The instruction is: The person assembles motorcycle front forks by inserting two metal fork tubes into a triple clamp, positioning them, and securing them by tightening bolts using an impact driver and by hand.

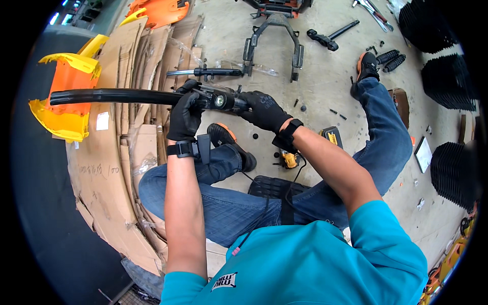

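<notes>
Both of my hands wear black gloves and hold up a long black tube part [122, 96] with a metal bracket fitting [219, 101] at its right end. The tube runs out level to the left, over the cardboard. My left hand [185, 117] is closed around the spot where tube and fitting meet. At the fitting's other end, my right hand [265, 110] grips with bent fingers; its fingertips are partly hidden. A round, shiny opening shows on the fitting between the two hands. Just beyond it on the floor lies a fork leg [218, 72] with a bright rod.
Flattened cardboard [109, 173] is stacked at my left, with orange and yellow panels [76, 96] on it. Ahead lie a black frame [274, 35] and a stem with a clamp [330, 38]. A yellow power tool [290, 160] sits between my legs. Black ribbed stacks [447, 81] line the right.
</notes>
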`<action>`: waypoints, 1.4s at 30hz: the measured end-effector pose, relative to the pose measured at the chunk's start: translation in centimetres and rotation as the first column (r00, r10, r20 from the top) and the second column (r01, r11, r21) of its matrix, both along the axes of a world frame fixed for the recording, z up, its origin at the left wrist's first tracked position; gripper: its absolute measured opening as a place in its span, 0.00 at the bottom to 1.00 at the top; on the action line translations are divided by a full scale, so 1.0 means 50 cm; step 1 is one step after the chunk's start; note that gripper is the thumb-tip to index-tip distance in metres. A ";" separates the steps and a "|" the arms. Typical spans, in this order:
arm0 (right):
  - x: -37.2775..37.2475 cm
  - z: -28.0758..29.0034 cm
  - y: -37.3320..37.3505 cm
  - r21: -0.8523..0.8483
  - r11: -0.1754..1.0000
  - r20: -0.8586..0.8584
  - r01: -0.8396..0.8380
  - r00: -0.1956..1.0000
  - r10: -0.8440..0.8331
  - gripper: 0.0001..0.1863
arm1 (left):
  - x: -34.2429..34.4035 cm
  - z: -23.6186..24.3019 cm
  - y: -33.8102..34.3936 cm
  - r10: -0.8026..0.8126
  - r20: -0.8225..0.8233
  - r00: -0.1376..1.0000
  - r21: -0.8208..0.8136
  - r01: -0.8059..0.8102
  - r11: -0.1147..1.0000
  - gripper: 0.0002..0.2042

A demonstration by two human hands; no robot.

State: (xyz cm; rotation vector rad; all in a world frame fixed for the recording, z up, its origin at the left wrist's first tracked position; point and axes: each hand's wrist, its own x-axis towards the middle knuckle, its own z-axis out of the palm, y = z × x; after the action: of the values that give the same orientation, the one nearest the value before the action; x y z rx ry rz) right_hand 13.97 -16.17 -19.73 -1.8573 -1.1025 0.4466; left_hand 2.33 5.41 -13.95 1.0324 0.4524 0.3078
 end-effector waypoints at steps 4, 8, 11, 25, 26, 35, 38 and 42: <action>-0.005 0.004 0.029 -0.009 0.990 -0.169 -0.140 0.976 0.136 0.18 | -0.032 -0.018 0.045 -0.034 -0.033 0.999 -0.170 0.028 0.985 0.15; -0.006 0.000 0.045 -0.133 0.947 -0.226 -0.293 0.939 0.258 0.13 | -0.068 -0.016 0.047 -0.021 -0.062 0.998 -0.224 0.007 0.974 0.08; -0.034 0.011 0.048 -0.102 0.960 -0.287 -0.259 0.932 0.221 0.14 | -0.075 -0.004 0.048 -0.012 -0.072 0.997 -0.215 -0.004 0.977 0.07; -0.114 -0.023 0.051 -0.107 0.977 -0.091 -0.186 0.980 0.177 0.13 | -0.108 0.024 0.002 0.174 -0.366 0.914 -0.035 -0.200 0.979 0.15; -0.118 -0.028 0.055 -0.097 0.977 -0.086 -0.191 0.979 0.183 0.13 | -0.111 0.021 0.006 0.161 -0.373 0.914 -0.030 -0.185 0.982 0.13; -0.057 -0.052 0.102 -0.134 0.817 -0.279 -0.560 0.813 0.511 0.16 | -0.133 -0.005 0.019 0.169 -0.356 0.919 -0.038 -0.195 0.980 0.13; -0.049 -0.021 0.108 -0.188 0.761 -0.312 -0.620 0.773 0.553 0.19 | -0.132 -0.006 0.018 0.193 -0.324 0.926 0.008 -0.201 0.980 0.14; -0.062 -0.026 0.103 -0.189 0.833 -0.275 -0.520 0.842 0.463 0.16 | -0.114 0.006 0.009 0.195 -0.295 0.935 0.026 -0.197 0.980 0.13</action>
State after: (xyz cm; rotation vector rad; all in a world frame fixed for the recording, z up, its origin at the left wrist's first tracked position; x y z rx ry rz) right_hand 10.88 -11.04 -21.01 -1.6653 -1.4248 1.1186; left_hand -3.39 5.87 -13.65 1.0356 0.8309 0.3304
